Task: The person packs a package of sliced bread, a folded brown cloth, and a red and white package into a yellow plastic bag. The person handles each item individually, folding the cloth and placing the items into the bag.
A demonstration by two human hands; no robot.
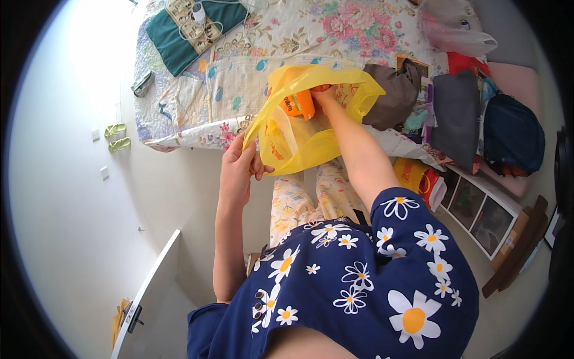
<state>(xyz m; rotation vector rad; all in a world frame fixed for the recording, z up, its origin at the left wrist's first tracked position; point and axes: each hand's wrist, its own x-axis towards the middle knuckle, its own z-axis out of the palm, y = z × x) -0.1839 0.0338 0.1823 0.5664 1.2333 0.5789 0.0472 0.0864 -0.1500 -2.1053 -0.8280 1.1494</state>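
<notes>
My left hand (244,157) pinches the rim of a yellow plastic bag (309,155) at its near left side. The bag's mouth gapes towards me, and red printing shows on its film. My right hand (323,93) reaches inside, the wrist crossing the bag's right part. Just left of those fingers is an orange package (298,105) with dark writing. The right fingers are mostly hidden, so I cannot tell whether they grip the package or only touch it.
A bed with a floral quilt (287,27) lies ahead, bearing a green folded cloth (179,40). Grey bags (394,94) and a navy backpack (513,132) sit at right, above a white shelf unit (480,208). A door (154,273) stands at lower left; green slippers (117,137) are against the wall.
</notes>
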